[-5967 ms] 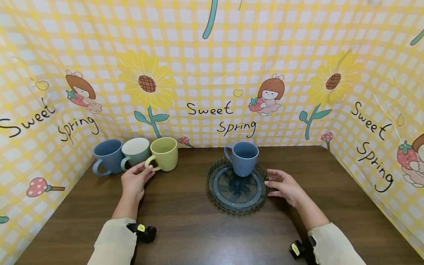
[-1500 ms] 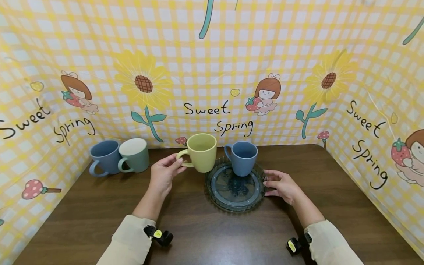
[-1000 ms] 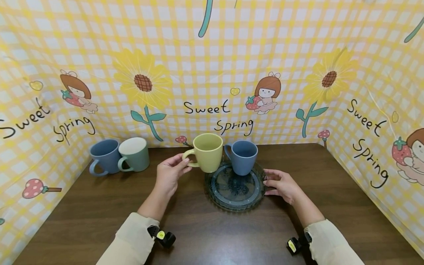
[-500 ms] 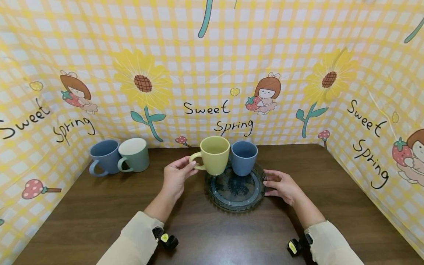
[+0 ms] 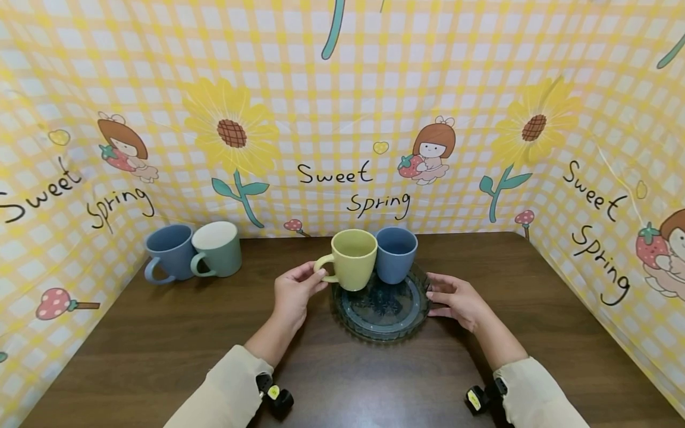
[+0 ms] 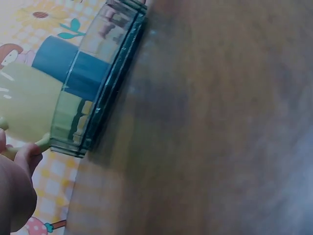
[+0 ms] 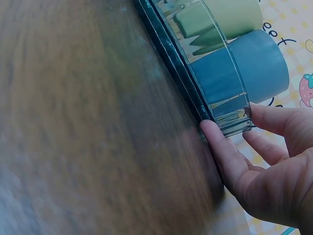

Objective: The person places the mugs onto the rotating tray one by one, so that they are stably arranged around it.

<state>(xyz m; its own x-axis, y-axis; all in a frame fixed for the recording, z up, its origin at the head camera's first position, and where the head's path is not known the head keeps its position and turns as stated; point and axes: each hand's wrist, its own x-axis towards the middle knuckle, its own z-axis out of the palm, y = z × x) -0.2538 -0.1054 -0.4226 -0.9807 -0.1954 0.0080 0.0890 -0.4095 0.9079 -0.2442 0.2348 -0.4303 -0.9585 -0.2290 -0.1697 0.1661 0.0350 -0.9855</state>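
Observation:
My left hand [image 5: 291,294] pinches the handle of a yellow-green mug [image 5: 354,260]. The mug is upright over the left back part of a round, dark see-through tray [image 5: 385,340] with a fluted wall. Through that wall, both wrist views show the mug's base below the rim, close above the tray floor. A blue mug [image 5: 396,255] stands in the tray just to its right, its handle hidden behind the yellow-green one. On the tray's right side, my right hand [image 5: 455,300] holds the wall, thumb [image 7: 222,144] low at the base and fingers up by the rim.
At the back left of the brown wooden table [image 5: 342,386], a larger blue mug [image 5: 171,252] and a green mug [image 5: 218,249] with a white inside stand side by side. A yellow checked cloth [image 5: 332,119] with printed figures encloses the back and sides.
My left hand has taken the yellow-green mug from the row at the left and carried it right, then lowered it beside the blue mug. My right hand has stayed on the tray.

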